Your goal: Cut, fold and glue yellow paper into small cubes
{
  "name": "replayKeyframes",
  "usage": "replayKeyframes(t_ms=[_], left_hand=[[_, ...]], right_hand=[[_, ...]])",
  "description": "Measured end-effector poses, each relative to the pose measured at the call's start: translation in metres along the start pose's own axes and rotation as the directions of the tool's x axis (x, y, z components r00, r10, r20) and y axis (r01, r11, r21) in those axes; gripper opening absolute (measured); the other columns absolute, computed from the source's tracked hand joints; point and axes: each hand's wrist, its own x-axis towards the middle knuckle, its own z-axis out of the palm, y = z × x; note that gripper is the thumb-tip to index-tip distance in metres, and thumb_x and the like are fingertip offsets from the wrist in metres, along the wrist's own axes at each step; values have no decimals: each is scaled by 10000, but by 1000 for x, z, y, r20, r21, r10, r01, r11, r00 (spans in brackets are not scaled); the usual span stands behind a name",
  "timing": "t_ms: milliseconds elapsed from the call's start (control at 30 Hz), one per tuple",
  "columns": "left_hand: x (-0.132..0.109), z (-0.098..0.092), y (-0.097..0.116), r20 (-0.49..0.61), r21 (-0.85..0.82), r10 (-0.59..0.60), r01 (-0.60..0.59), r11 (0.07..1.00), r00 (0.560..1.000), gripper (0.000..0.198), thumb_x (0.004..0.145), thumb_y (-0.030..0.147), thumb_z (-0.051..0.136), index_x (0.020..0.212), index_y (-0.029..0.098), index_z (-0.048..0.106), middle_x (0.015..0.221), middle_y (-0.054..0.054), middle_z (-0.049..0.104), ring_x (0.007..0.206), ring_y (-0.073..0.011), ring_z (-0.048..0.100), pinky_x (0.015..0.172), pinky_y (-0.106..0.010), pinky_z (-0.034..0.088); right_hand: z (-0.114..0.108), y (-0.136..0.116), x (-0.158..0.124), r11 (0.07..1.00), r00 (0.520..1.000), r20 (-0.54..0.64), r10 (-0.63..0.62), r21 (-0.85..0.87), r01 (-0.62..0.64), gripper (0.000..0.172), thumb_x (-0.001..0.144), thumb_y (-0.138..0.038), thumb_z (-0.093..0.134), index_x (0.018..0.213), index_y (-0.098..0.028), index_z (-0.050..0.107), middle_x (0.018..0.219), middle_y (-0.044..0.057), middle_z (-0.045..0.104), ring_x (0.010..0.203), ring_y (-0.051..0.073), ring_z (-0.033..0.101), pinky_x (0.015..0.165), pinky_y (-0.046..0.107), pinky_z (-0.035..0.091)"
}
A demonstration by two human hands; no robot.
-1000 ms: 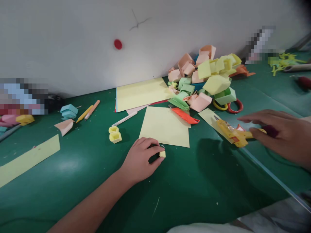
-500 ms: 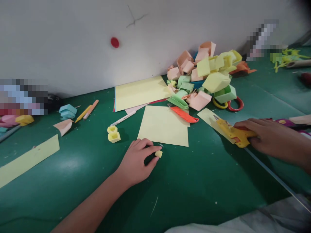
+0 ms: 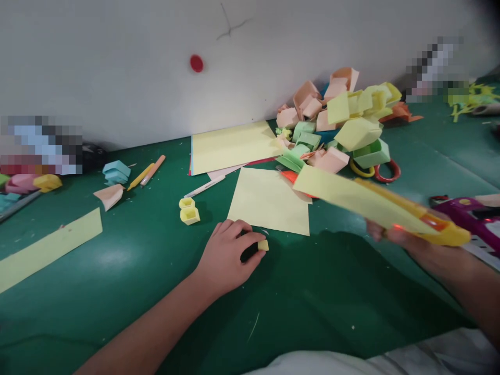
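Hanging above the tabletop at the right of the frame, the yellow glue gun is blurred, with a pale yellow paper strip along its near side; half a second ago both lay on the surface. The right hand has its grip closed around the gun from below, fingers partly hidden by the strip. Near the middle, the left hand stays low, thumb and forefinger pinching a small yellow paper piece, just below a yellow sheet. The strip's raised end now covers part of the orange-red cutter. Two joined paper cups stand left of the sheet, unchanged. Folded paper shapes remain heaped at upper right.
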Motion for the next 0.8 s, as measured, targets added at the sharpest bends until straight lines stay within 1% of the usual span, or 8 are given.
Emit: replayKeyframes(t_ms=[33, 100, 200, 333, 500, 667, 733, 800], left_hand=[[0, 0, 1, -1, 2, -1, 1, 1000, 1000, 212, 912, 324, 642, 1090, 261, 738, 1044, -59, 639, 975, -248, 576, 871, -448, 487], [0, 1, 1, 0, 0, -5, 5, 1000, 1000, 206, 911, 322, 639, 1080, 256, 736, 1047, -62, 641, 989, -255, 576, 876, -455, 486], [0, 0, 2, -2, -13, -2, 2, 1000, 1000, 199, 914, 312, 632, 1071, 245, 734, 1044, -67, 643, 986, -252, 584, 865, -444, 492], [0, 0, 1, -3, -27, 15, -15, 1000, 1000, 208, 913, 298, 633, 1090, 242, 727, 1054, -70, 650, 984, -246, 589, 871, -435, 501], [-2, -1, 3, -60, -55, 63, -66, 996, 996, 167, 910, 271, 635, 1040, 240, 734, 1155, -83, 632, 1100, -262, 573, 952, -444, 496], [-1, -2, 14, -210, 89, 231, -216, 972, 950, 157, 912, 247, 637, 1033, 254, 737, 1391, -103, 555, 1251, -298, 514, 1049, -481, 438], [1, -2, 17, -230, 154, 274, -243, 958, 934, 154, 906, 241, 646, 1033, 262, 732, 1473, -88, 519, 1299, -308, 490, 1068, -488, 417], [3, -1, 18, -215, 179, 284, -248, 952, 934, 134, 913, 252, 643, 1017, 264, 726, 1490, -68, 530, 1327, -311, 481, 1052, -482, 411]], right_hand=[[9, -4, 0, 999, 995, 103, -4, 53, -1, 370, 813, -624, 623, 895, -265, 597, 675, 1, 600, 583, 201, 573, 557, 345, 484], [22, -11, 0, 998, 981, 194, -7, 61, -5, 282, 852, -530, 635, 893, -254, 598, 677, -10, 577, 568, 167, 523, 532, 313, 425], [29, -18, 1, 998, 989, 150, -3, -68, 13, 238, 875, -473, 624, 939, -245, 605, 682, -18, 568, 559, 149, 491, 528, 299, 384], [23, -16, -2, 963, 994, 63, -87, -249, 101, 266, 837, -420, 661, 1048, -267, 605, 760, -1, 625, 595, 176, 544, 571, 310, 431], [16, -8, -9, 907, 977, 101, -185, -365, 210, 294, 804, -290, 600, 1098, -269, 591, 960, 71, 695, 731, 232, 659, 637, 330, 496], [20, -11, -5, 910, 934, 265, -238, -274, 310, 289, 788, -278, 637, 1075, -251, 616, 881, 52, 705, 615, 172, 634, 524, 270, 474], [24, -14, -2, 918, 920, 301, -249, -230, 323, 298, 781, -291, 648, 1075, -259, 611, 890, 47, 709, 614, 175, 633, 526, 282, 475], [29, -17, -2, 930, 909, 335, -248, -182, 320, 302, 779, -286, 641, 1078, -288, 603, 898, 41, 713, 634, 194, 640, 538, 304, 479]])
